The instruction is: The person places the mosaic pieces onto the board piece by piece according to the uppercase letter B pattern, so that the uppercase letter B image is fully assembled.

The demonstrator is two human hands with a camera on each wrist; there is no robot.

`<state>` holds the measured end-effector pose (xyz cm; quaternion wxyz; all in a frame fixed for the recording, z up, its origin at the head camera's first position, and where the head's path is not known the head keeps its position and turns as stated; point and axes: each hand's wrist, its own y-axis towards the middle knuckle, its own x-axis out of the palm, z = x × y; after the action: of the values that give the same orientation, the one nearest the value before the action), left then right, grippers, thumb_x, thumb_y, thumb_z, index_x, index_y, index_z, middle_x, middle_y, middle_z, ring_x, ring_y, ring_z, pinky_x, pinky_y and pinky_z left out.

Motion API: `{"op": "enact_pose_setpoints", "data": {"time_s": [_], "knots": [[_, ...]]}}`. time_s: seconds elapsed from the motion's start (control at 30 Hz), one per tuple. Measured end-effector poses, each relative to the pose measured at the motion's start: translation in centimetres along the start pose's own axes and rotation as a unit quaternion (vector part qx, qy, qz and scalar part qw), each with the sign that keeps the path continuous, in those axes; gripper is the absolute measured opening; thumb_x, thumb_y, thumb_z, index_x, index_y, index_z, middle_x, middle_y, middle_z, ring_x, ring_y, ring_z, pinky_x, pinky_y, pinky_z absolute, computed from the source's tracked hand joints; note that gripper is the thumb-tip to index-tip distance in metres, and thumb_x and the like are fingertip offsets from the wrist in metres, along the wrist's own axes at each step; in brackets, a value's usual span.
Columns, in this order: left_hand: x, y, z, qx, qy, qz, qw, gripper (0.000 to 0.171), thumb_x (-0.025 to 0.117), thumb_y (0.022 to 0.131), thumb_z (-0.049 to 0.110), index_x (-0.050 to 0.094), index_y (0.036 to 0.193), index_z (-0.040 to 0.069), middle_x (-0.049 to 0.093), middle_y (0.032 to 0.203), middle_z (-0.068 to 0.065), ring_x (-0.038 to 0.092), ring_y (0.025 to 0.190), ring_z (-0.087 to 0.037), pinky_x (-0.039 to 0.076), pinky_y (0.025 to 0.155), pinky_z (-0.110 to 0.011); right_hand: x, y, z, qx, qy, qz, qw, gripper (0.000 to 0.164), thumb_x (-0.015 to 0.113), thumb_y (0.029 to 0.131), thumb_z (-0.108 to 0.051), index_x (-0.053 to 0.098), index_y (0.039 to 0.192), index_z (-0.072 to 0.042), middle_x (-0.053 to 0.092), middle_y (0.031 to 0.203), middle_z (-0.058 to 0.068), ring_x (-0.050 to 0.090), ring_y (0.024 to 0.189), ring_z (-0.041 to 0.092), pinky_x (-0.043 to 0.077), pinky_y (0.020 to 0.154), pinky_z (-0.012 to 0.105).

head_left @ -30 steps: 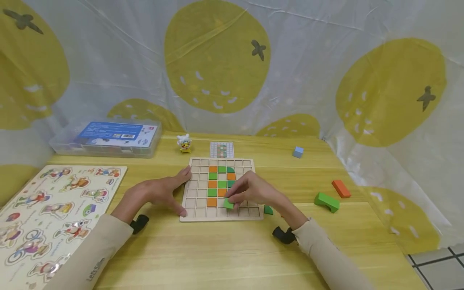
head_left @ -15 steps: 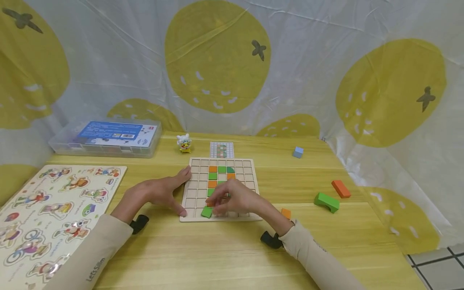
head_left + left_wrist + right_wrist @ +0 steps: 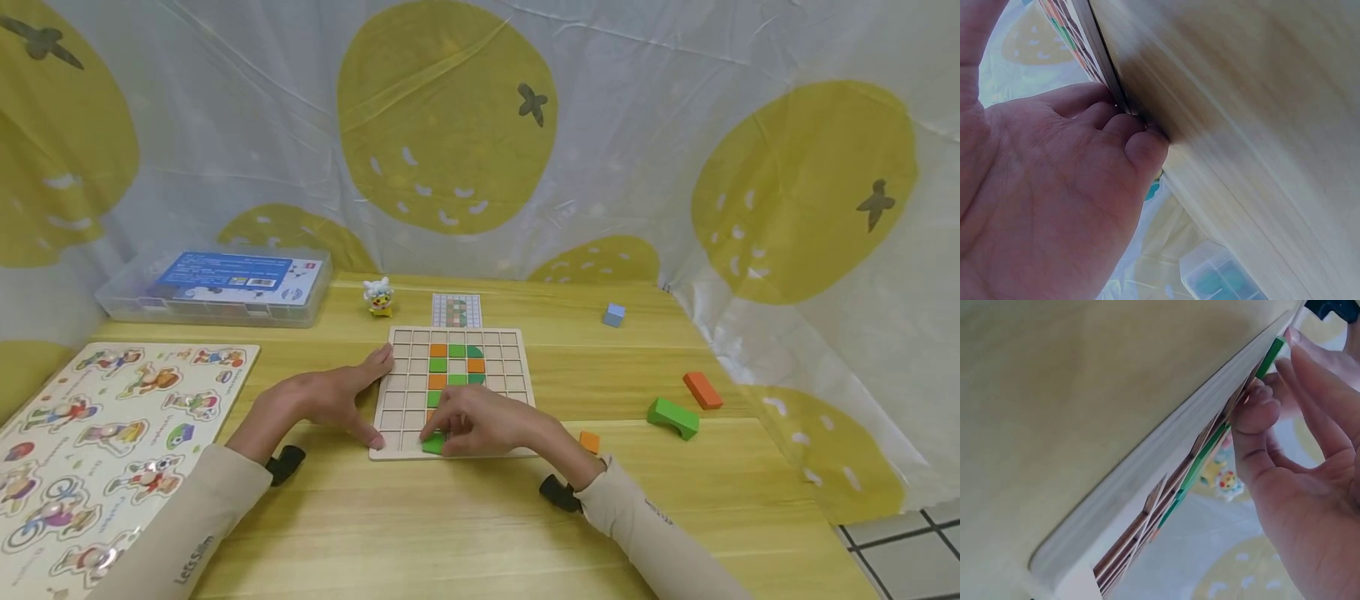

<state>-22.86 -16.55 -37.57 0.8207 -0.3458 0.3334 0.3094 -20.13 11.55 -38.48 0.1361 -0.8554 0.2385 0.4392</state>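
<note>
The wooden grid board (image 3: 393, 400) lies flat, with orange and green tiles in several of its cells. My left hand (image 3: 330, 396) rests along the board's left edge, thumb at the near corner and fingers further up; the left wrist view shows its fingertips against the rim. Over the near rows my right hand (image 3: 483, 421) pinches a green square tile (image 3: 432, 445) in the bottom row. That green tile (image 3: 1269, 357) appears between the fingertips in the right wrist view. The right hand covers part of the filled cells.
A pattern card (image 3: 469, 310) lies behind the board, near a small figurine (image 3: 380, 298). An orange tile (image 3: 589, 442) is by the right wrist. Green arch block (image 3: 673, 418), orange block (image 3: 702, 390) and blue cube (image 3: 613, 315) lie right; a picture puzzle (image 3: 165, 367) and clear plastic box (image 3: 300, 312) lie left.
The right hand has moved left and slightly nearer with the green tile, to the bottom row. An orange tile by the right wrist has come into view. The left hand stays at the board.
</note>
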Motion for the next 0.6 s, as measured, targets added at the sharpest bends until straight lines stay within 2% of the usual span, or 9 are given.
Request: {"op": "enact_pose_setpoints", "data": {"time_s": [0.17,0.33,0.43,0.6], "knots": [[0.0,-0.1,0.0,0.001,-0.003,0.002,1.0,0.134,0.093,0.083,0.048,0.006,0.172,0.0,-0.007,0.179,-0.023,0.013,0.164,-0.046,0.021,0.128,-0.065,-0.1,-0.1,0.1,-0.01,0.016,0.005,1.0,0.019,0.083,0.094,-0.004,0.084,0.113,-0.009,0.069,0.099,0.005,0.059,0.084,0.005,0.053,0.077,0.019],[0.1,-0.1,0.1,0.0,-0.006,0.004,1.0,0.133,0.094,0.083,0.047,0.007,0.172,0.0,-0.007,0.179,-0.023,0.012,0.164,-0.045,0.02,0.129,-0.064,-0.5,-0.6,0.2,-0.036,0.018,-0.022,0.999,0.011,0.084,0.094,-0.008,0.086,0.106,-0.01,0.066,0.089,-0.004,0.055,0.081,0.011,0.047,0.072,0.017],[0.1,0.0,0.2,-0.001,0.0,0.005,1.0,0.133,0.094,0.083,0.048,0.008,0.172,0.0,-0.006,0.18,-0.023,0.013,0.164,-0.045,0.02,0.129,-0.064,-0.7,-0.8,0.6,-0.039,0.015,-0.029,0.999,0.011,0.083,0.096,-0.008,0.086,0.107,-0.01,0.063,0.085,-0.008,0.051,0.078,0.007,0.043,0.07,0.016],[0.1,0.0,0.2,-0.005,0.005,0.006,1.0,0.133,0.093,0.082,0.049,0.008,0.173,0.002,-0.006,0.18,-0.022,0.014,0.164,-0.046,0.021,0.129,-0.064,-0.9,-0.9,1.1,-0.04,0.019,-0.022,0.999,0.01,0.08,0.098,-0.007,0.086,0.106,-0.01,0.061,0.083,-0.008,0.048,0.075,0.001,0.042,0.069,0.018]]}}
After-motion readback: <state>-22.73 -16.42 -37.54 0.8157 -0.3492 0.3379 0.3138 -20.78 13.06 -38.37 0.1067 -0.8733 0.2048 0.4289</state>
